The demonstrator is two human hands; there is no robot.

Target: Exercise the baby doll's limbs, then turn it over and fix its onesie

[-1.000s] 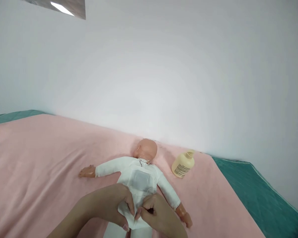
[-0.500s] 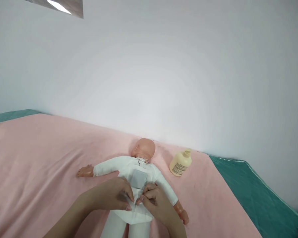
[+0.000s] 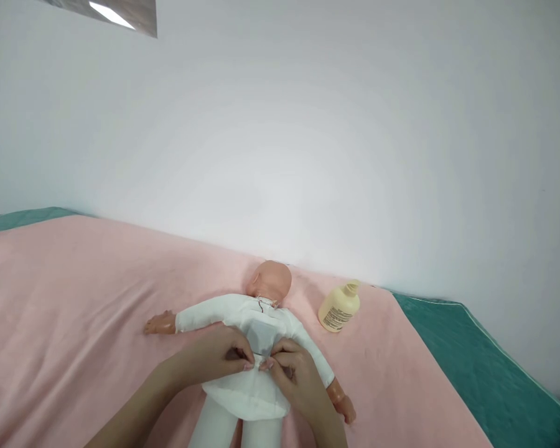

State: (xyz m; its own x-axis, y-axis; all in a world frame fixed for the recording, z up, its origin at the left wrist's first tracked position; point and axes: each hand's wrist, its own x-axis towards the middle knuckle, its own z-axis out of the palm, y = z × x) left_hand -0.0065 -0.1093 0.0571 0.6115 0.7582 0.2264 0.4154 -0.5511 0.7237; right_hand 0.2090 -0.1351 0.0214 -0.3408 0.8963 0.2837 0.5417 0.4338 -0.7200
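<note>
A baby doll (image 3: 236, 309) with a white cloth body lies on the pink cloth, its face turned away from me. A grey rectangular patch or box (image 3: 261, 337) is set into its back. Just below that, my left hand (image 3: 224, 354) pinches the white fabric (image 3: 249, 389) around the doll's waist between thumb and finger. Close beside it, my right hand (image 3: 292, 373) has its fingertips pinched on the same fabric, right at the lower edge of the grey piece. Whether this fabric is a separate garment I cannot tell.
A yellow pump bottle (image 3: 340, 307) with a printed label stands right of the doll's head. The pink cloth (image 3: 98, 280) lies over a green sheet (image 3: 476, 354). A white wall (image 3: 280, 137) rises behind the doll's head.
Both hands have moved slightly up the doll's back, and their fingertips now pinch the fabric at the grey piece's lower edge. The doll and bottle have stayed put.
</note>
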